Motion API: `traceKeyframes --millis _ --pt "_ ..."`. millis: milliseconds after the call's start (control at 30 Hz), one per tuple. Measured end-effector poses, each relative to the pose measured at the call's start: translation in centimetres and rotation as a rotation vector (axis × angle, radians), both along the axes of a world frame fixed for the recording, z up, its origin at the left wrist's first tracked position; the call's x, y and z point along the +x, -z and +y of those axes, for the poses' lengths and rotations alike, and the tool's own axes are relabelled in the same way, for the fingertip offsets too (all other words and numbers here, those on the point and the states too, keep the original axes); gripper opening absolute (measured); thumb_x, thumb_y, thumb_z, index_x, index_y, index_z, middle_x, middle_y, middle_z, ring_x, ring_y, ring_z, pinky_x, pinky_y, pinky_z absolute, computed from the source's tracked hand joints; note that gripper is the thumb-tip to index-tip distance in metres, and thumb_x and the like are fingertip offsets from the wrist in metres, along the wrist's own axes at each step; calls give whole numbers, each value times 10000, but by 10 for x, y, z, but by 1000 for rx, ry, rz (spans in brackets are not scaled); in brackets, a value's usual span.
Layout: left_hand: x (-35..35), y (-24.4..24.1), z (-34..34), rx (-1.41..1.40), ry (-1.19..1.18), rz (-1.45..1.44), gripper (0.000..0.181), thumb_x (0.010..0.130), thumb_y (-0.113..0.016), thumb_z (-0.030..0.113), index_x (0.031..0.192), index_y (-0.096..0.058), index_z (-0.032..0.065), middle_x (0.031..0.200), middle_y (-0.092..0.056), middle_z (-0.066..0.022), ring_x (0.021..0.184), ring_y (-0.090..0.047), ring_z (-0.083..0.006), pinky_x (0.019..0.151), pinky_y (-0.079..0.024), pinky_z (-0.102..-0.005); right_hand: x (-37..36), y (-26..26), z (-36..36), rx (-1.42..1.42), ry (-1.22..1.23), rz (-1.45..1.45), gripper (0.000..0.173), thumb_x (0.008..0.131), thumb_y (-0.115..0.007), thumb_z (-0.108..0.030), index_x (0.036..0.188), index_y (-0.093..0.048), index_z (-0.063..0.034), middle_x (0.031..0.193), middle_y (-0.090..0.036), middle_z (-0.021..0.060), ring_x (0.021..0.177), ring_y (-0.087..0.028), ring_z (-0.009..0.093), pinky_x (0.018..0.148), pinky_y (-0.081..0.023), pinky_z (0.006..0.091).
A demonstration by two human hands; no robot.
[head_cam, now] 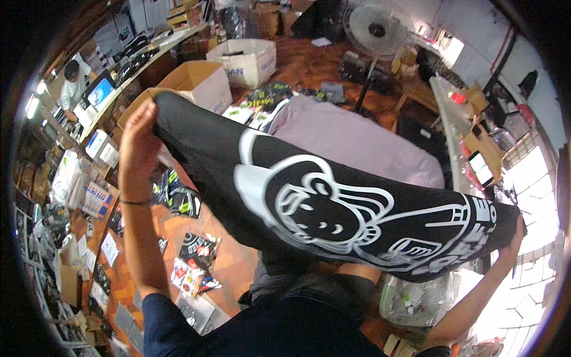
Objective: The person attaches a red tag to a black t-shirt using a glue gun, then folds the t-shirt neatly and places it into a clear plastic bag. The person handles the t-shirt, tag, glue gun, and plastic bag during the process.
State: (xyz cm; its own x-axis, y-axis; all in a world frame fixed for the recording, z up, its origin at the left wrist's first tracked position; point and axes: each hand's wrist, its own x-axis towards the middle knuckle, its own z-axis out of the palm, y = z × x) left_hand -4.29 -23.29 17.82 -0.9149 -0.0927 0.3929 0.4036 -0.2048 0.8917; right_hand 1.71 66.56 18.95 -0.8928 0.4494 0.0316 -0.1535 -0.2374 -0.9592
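Observation:
A black cloth garment (200, 143) with a white cartoon-figure print and lettering is stretched in the air between my two hands. My left hand (140, 134) grips its upper left end. The opposite end, lower on the right, is held by my right hand (513, 241). The cloth hangs in a slack band between them, and folds hide part of the print. Just beyond it lies a surface draped in mauve cloth (352, 138), partly covered by the garment.
Cardboard boxes (198, 85) stand past my left hand, near a large white bin (245, 62). A pedestal fan (377, 29) is beyond the draped surface. Packaged goods (192, 272) lie on the floor at left. A long table (450, 134) runs along the right. A person (76, 85) is at the far-left counter.

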Motion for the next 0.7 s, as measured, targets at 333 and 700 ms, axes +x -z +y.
traceKeyframes --millis 333,700 --pt "-65 -58 -112 -222 -123 -3 354 1068 -609 198 1372 -652 22 1270 -721 -51 1151 -674 -150 989 -524 -300 -41 72 -109 134 -113 5 379 941 -758 -151 1298 -686 -45 1216 -713 69 1098 -658 176 992 -494 334" --pt "-166 -93 16 -291 -35 79 358 1055 -644 186 1366 -680 13 1301 -710 -42 1177 -645 -144 1036 -482 -287 -112 -55 19 419 -124 187 347 1001 -714 -191 1278 -712 17 1202 -743 82 1177 -643 166 1051 -460 317"
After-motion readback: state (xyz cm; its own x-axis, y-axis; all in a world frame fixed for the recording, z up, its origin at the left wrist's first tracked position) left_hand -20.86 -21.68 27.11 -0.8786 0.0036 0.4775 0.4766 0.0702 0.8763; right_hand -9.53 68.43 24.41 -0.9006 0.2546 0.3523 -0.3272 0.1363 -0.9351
